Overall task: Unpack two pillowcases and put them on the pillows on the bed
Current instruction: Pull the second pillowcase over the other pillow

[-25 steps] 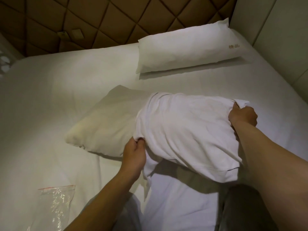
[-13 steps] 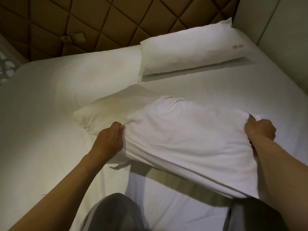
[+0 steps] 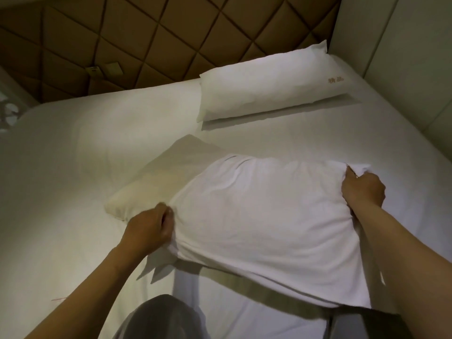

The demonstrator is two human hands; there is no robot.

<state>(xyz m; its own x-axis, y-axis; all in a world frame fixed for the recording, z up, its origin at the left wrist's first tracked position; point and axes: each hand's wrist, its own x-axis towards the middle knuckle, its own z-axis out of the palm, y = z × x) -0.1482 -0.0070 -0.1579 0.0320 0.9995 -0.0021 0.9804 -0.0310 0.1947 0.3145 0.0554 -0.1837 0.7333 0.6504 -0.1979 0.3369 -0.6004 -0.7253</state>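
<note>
White pillowcase point(image 3: 269, 216), yellowed cream pillow point(image 3: 156, 182), brown diamond-quilted headboard point(image 3: 171, 40).

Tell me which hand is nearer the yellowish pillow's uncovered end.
Left. The left hand grips the pillowcase beside the bare end of the pillow; the right hand grips the opposite corner.

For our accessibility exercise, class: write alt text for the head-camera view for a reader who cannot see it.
The left hand and right hand grip a white pillowcase partly drawn over a yellowish pillow on a bed. A covered pillow lies near the brown headboard.
</note>
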